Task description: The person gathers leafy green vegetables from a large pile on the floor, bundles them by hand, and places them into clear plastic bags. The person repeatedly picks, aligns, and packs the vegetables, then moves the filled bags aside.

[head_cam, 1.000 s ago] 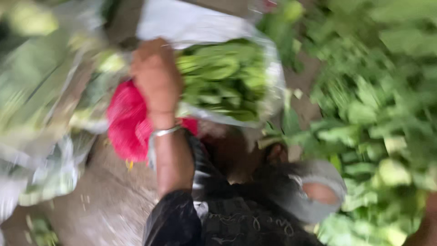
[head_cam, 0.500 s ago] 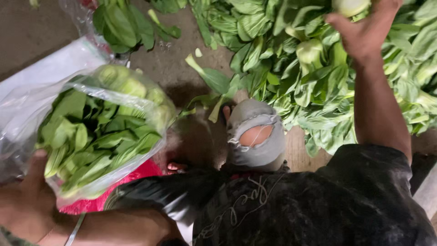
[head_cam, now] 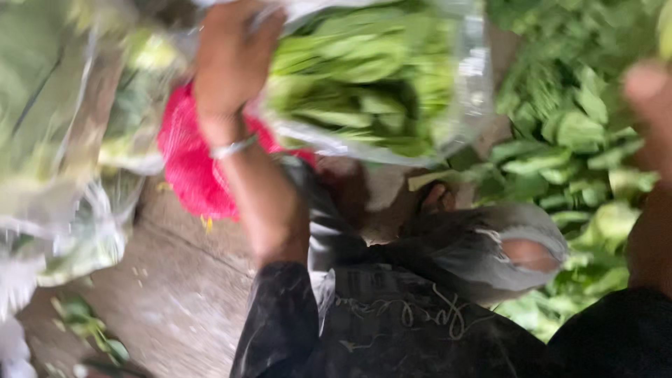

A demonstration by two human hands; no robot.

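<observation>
Bulging with green leaves, the clear plastic bag point(head_cam: 378, 84) sits at the top of the view, above a red mesh sack point(head_cam: 192, 168); your left hand point(head_cam: 234, 56) grips its rim. Your right hand point(head_cam: 651, 105) hovers blurred over loose greens point(head_cam: 567, 140); how far it is open, you cannot tell.

left hand point(head_cam: 234, 59): arm stretched forward, back of hand up, fingers curled closed, bangle at wrist, dark sleeve pushed to elbow | right hand point(head_cam: 647, 115): blurred at frame edge, grip unclear
</observation>
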